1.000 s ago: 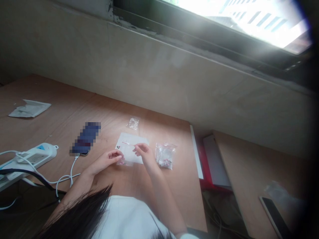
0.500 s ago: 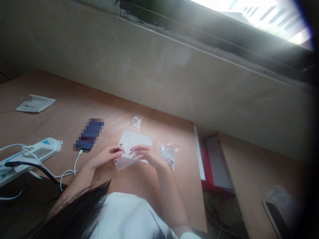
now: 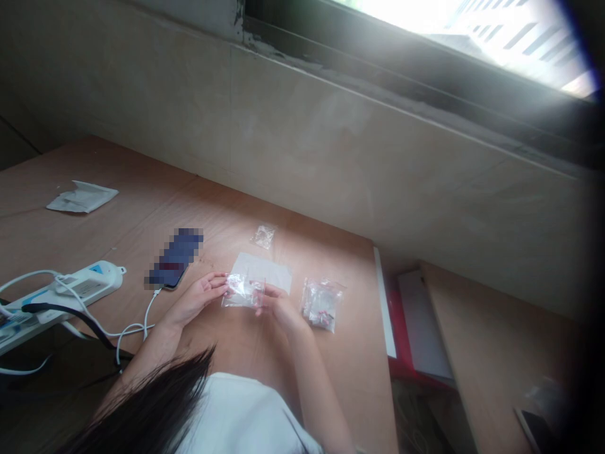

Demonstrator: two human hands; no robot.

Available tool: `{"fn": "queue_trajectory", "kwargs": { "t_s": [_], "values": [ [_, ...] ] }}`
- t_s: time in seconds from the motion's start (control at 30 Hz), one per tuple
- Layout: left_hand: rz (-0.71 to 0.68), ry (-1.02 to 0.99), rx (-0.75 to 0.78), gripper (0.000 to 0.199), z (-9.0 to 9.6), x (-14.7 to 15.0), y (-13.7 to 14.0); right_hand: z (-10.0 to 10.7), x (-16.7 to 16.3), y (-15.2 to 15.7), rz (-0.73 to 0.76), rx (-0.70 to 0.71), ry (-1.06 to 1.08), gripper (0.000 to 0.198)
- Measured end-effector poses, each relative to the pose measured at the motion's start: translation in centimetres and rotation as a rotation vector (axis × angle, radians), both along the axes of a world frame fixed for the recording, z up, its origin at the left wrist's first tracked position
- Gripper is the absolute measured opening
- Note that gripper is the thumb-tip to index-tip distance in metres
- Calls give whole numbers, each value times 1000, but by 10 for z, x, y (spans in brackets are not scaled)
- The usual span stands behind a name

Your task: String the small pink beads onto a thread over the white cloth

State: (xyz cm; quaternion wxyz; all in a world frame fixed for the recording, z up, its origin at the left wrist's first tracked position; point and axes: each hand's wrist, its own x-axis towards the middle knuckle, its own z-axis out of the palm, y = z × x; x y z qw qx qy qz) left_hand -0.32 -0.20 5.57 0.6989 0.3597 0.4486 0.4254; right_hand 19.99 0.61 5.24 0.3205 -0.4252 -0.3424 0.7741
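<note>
A small clear plastic bag [image 3: 242, 291] is stretched between my hands, low over the table, and bright glare covers much of its face. My left hand [image 3: 204, 296] pinches its left edge with thumb and fingers. On the other side, my right hand [image 3: 278, 306] grips the right edge, its fingertips partly behind the film. Small pinkish bits show near the fingertips, too blurred to name. Just beyond the bag lies a white sheet of paper [image 3: 271, 268], partly covered by it.
Clear bags with small parts [image 3: 322, 308] lie right of my right hand. Another small clear bag [image 3: 265, 236] sits behind the paper. A phone [image 3: 177, 258] on a white cable, a power strip [image 3: 85, 287] and a torn white packet [image 3: 84, 197] are leftward. A wall borders the table's back.
The bag, earlier hanging slanted and low from my left hand, is now raised and spread flat. My right hand has closed on its right edge. The view has shifted slightly.
</note>
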Motion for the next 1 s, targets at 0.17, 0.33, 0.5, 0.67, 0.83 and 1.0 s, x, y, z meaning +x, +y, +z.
{"fn": "queue_trajectory", "kwargs": {
  "t_s": [0.17, 0.33, 0.5, 0.67, 0.83, 1.0],
  "values": [
    [-1, 32, 14, 25, -2, -1, 10, -1, -2, -2, -28, -14, 3, 34],
    [-19, 82, -3, 19, -2, 0, 12, 2, -4, -3, -26, -11, -3, 35],
    [-34, 13, -12, 26, -2, -2, 11, -1, -5, -2, -19, 20, -18, 38],
    [-121, 40, -20, 29, 2, -3, 11, -5, -4, 0, 8, 26, -18, 39],
    [-107, 56, -16, 20, 1, 2, 13, -11, -6, 0, 10, 2, 7, 39],
    [-117, -30, -87, 25, 2, 5, 14, -17, -7, 0, -30, -14, -3, 41]
  ]
}}
